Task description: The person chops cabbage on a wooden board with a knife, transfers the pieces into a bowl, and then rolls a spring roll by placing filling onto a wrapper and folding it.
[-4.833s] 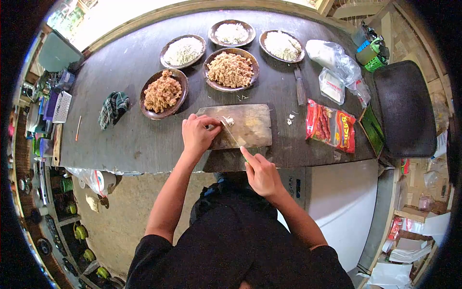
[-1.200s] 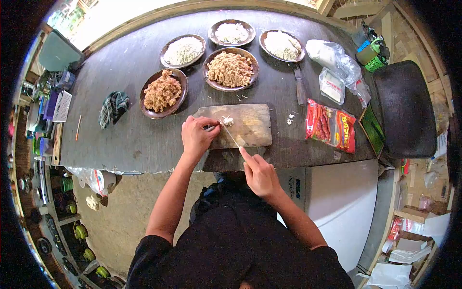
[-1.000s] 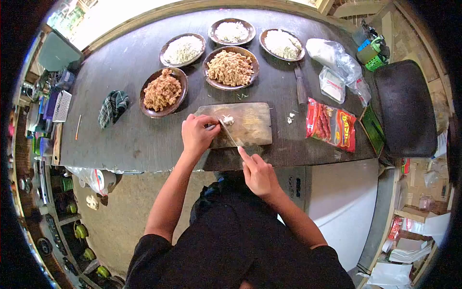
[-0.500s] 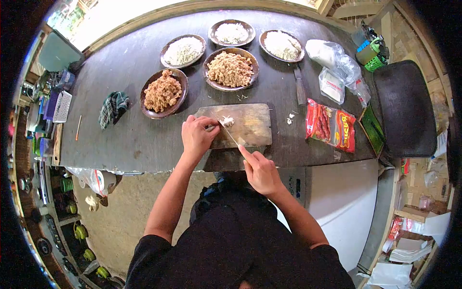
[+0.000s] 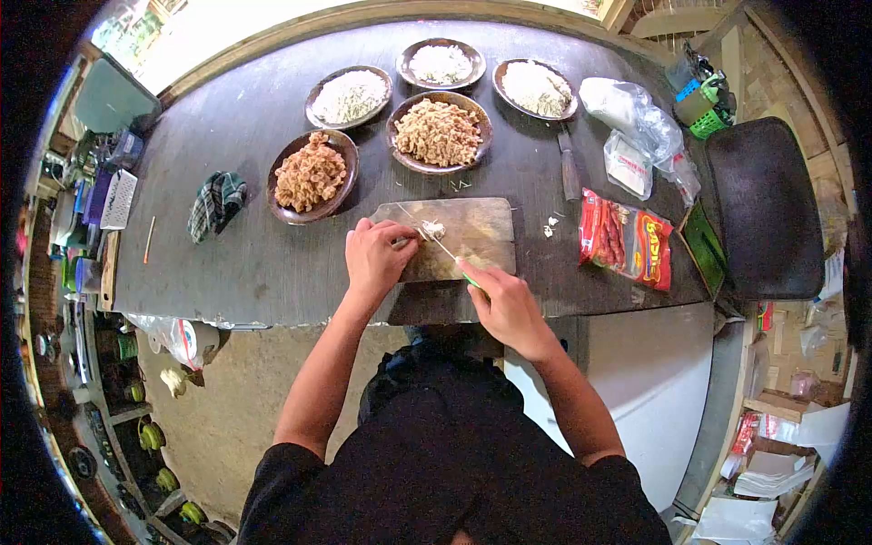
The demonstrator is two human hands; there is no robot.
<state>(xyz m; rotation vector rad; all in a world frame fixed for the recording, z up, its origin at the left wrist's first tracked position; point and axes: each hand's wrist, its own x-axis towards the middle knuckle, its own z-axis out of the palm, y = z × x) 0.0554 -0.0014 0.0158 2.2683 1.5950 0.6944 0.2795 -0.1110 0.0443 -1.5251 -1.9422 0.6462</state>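
A wooden cutting board [image 5: 481, 238] lies at the table's near edge. My left hand [image 5: 378, 256] rests on its left side, fingertips pinched on a small pale piece that they partly hide. My right hand [image 5: 505, 302] is closed round the green handle of a knife [image 5: 444, 247], whose blade points up and left across the board. Small white chopped bits [image 5: 435, 229] lie beside the blade, close to my left fingertips.
Behind the board stand bowls of brown food [image 5: 438, 133] and white shreds [image 5: 536, 88]. A second knife [image 5: 569, 166], plastic bags [image 5: 629, 163] and a red sausage packet [image 5: 625, 241] lie right. A checkered cloth [image 5: 217, 204] and an orange stick [image 5: 149, 240] lie left.
My right hand has moved a little right, and the knife blade now reaches farther up across the board, over the white bits. My left hand has hardly moved.
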